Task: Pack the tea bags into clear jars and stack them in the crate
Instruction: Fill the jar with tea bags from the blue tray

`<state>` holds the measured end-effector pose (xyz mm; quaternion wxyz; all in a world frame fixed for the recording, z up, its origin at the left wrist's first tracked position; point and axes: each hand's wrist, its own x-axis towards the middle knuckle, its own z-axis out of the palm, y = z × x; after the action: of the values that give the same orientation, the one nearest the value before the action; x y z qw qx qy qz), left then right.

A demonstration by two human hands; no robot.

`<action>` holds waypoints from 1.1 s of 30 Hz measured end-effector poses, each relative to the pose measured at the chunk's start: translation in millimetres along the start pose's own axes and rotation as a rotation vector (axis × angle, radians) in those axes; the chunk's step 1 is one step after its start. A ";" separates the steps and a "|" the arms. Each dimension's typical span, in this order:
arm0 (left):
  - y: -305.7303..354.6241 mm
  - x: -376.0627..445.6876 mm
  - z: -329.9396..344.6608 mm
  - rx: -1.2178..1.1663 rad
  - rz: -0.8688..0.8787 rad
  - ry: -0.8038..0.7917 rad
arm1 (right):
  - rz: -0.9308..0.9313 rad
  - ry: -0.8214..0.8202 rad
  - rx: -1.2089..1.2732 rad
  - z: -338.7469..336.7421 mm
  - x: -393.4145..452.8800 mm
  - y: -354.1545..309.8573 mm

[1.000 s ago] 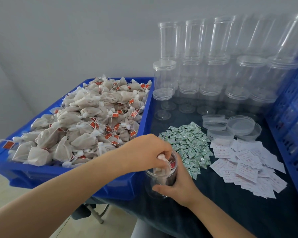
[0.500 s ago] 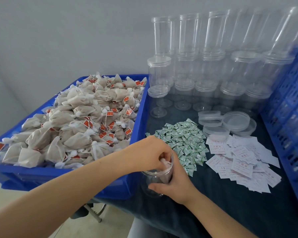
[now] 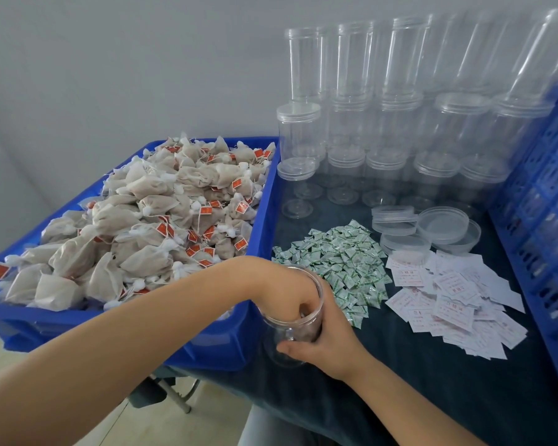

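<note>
Nearest, at the front edge of the table point(image 3: 432, 397), the right hand point(image 3: 327, 344) wraps its fingers and thumb round an open clear jar point(image 3: 292, 320), holding it upright. The left hand point(image 3: 284, 291) is pushed down through the jar's mouth, fingers curled inside; whether they still pinch a tea bag I cannot tell. The jar looks only partly filled, so I judge the packing to be at an early stage: this jar wants more bags and a lid.

Just left of the jar, touching distance away, stands the blue bin point(image 3: 261, 201), heaped with tea bags point(image 3: 149, 214). To the right lie a pile of small green sachets point(image 3: 339, 262) and, beyond it, a spread of white slips point(image 3: 448, 291). Behind those sit loose lids point(image 3: 442, 225), then stacked empty jars point(image 3: 384, 123) against the far edge. The blue crate point(image 3: 541, 201) runs along the right edge; its contents cannot be made out.

Open room is scarce: bare cloth shows mainly at the front right, between the slips and the crate.
</note>
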<state>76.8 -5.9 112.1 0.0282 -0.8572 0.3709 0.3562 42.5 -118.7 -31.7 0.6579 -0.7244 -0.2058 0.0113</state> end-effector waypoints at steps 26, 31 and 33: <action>-94.5 -111.9 10.8 -0.053 -0.376 0.647 | 0.062 0.006 -0.106 -2.5 -5.0 3.7; -112.2 -103.2 33.7 -0.003 -0.460 0.545 | 0.061 0.002 -0.105 -3.1 -5.4 4.1; -114.5 -101.5 39.0 -0.018 -0.481 0.495 | 0.062 0.005 -0.106 -2.6 -5.2 4.3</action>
<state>81.1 151.6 122.4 0.0130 -0.9807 0.1505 0.1240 39.7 -123.0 -36.8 0.6182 -0.7644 -0.1820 0.0189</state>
